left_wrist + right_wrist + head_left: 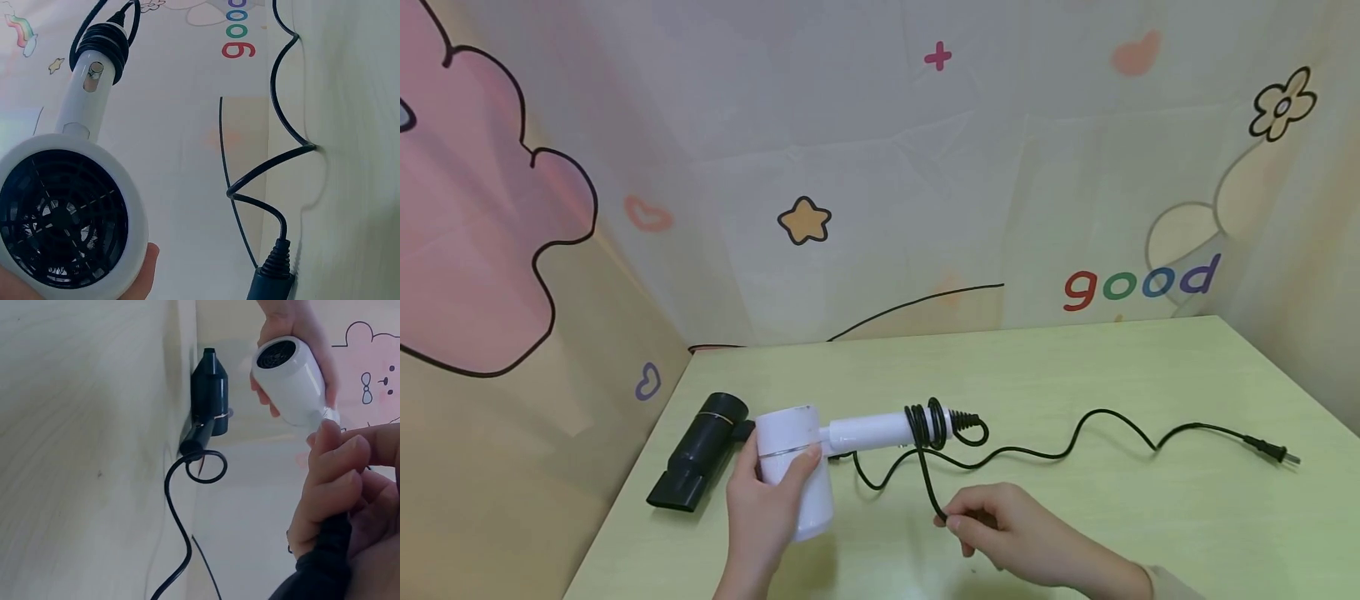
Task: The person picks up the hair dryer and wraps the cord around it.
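Observation:
My left hand grips a white hair dryer by its barrel, with the handle pointing right above the table. Its black cord is wound in several loops around the handle's end. A stretch of that cord runs down to my right hand, which pinches it between thumb and fingers. In the left wrist view, the round black grille of the white dryer faces the camera. A dark shape shows below my right palm in the right wrist view; I cannot tell what it is.
On the table's left side lies a black hair dryer. Its unwound cord snakes rightward behind my hands to a two-pin plug. A printed curtain hangs behind the pale green table.

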Action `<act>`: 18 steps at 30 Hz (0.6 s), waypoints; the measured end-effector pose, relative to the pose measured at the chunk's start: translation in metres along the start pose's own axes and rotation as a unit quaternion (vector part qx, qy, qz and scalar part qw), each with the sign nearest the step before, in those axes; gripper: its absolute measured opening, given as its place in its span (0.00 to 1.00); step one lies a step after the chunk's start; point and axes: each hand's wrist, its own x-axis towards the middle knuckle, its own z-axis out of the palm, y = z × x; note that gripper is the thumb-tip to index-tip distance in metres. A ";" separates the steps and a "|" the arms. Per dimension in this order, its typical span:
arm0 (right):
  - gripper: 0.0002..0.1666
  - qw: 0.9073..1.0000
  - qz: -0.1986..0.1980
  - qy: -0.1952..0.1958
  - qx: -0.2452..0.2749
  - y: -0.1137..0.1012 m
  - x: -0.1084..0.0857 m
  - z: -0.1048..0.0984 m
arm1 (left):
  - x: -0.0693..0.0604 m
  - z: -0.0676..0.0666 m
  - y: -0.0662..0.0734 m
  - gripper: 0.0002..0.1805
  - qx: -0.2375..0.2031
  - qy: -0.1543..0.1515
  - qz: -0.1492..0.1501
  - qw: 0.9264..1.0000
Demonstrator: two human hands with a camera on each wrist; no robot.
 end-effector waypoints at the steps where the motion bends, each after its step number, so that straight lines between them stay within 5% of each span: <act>1: 0.11 1.000 0.006 -0.002 0.002 0.001 0.001 -0.001 | 0.000 0.000 0.000 0.39 -0.003 -0.003 -0.002 1.000; 18: 0.19 0.998 0.065 0.010 -0.001 0.020 0.013 -0.006 | -0.003 0.001 0.002 0.37 -0.042 -0.057 -0.038 0.997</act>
